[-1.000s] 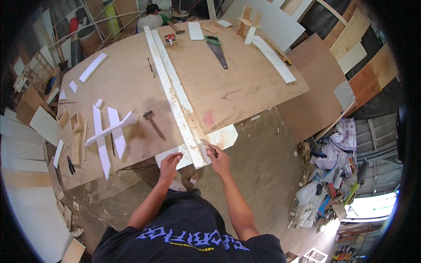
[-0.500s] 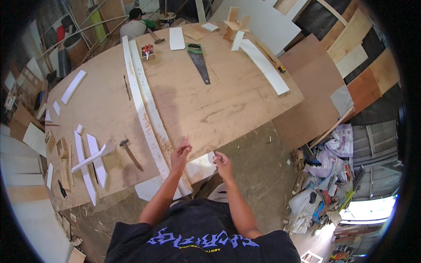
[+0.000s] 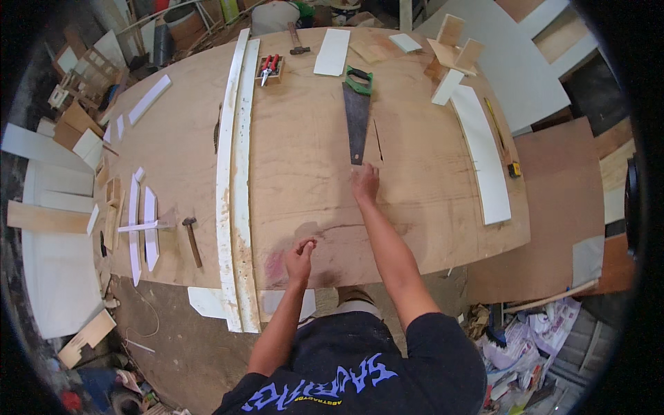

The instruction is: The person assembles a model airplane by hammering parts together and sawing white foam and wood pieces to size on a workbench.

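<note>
A hand saw (image 3: 356, 114) with a green handle lies on the wooden table, its blade pointing toward me. My right hand (image 3: 366, 185) reaches out over the table with its fingers extended at the blade's narrow tip; whether they touch it is unclear. Beside the blade lies a thin dark strip or mark (image 3: 378, 140). My left hand (image 3: 299, 261) hovers above the near edge with fingers curled together, and anything inside them is hidden. To its left, two long white boards (image 3: 235, 200) lie side by side across the table, worn brown in places and overhanging the near edge.
A hammer (image 3: 193, 242) and white wood pieces (image 3: 151, 232) are at left. Red-handled pliers (image 3: 268, 69) rest on a small box, near another hammer (image 3: 298, 43). At right are a white board (image 3: 481, 155), a tape measure (image 3: 514, 170) and a wooden assembly (image 3: 453, 55).
My right hand has moved from the near edge out to the saw's tip. My left hand stays near that edge, now farther from the long boards. The view has shifted.
</note>
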The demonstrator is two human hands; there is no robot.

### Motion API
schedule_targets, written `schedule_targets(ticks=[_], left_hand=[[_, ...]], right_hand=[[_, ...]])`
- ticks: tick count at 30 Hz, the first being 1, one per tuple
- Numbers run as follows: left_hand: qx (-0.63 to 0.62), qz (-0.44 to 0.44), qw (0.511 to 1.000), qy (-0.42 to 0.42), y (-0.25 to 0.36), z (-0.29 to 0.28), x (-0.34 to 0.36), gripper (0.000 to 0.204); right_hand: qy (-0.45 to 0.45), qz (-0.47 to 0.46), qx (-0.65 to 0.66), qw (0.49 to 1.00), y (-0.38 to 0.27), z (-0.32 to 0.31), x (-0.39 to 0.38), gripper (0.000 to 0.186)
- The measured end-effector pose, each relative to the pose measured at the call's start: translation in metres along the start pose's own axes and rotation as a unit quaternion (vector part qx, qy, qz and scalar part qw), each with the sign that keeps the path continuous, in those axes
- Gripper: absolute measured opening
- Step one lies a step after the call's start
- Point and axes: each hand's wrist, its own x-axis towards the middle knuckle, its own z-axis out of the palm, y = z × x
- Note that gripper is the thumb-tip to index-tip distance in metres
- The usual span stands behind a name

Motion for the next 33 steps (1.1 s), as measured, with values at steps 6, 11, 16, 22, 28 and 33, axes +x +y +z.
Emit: schedule_targets(ticks=[6,11,16,22,28,33], left_hand=[[-0.051,-0.026,0.997,0.051,-0.005,0.035,-0.012,0.018],[-0.079,-0.064,0.992,0.076,-0.005,0.044,-0.011,0.02],[-0.141,-0.084,0.98,0.111,0.001,0.055,-0.001,0.019],[-0.158,-0.096,0.979,0.084,0.008,0.062,0.003,0.018],[-0.141,-0.113,0.982,0.048,0.013,0.047,-0.007,0.022],[-0.123,-0.051,0.99,0.044,0.019,0.006,-0.041,0.027]], right_hand=[[-0.091,0.126,-0.067,0.986,-0.031,0.011,0.074,0.063],[-0.166,0.257,-0.074,0.949,-0.04,0.008,0.098,0.073],[-0.296,0.263,-0.07,0.916,-0.03,0.005,0.126,0.072],[-0.323,0.29,0.094,0.896,-0.013,0.025,0.138,0.057],[-0.339,0.297,0.436,0.779,-0.009,0.01,0.085,0.035],[-0.416,0.272,0.578,0.647,-0.054,-0.077,-0.041,0.031]])
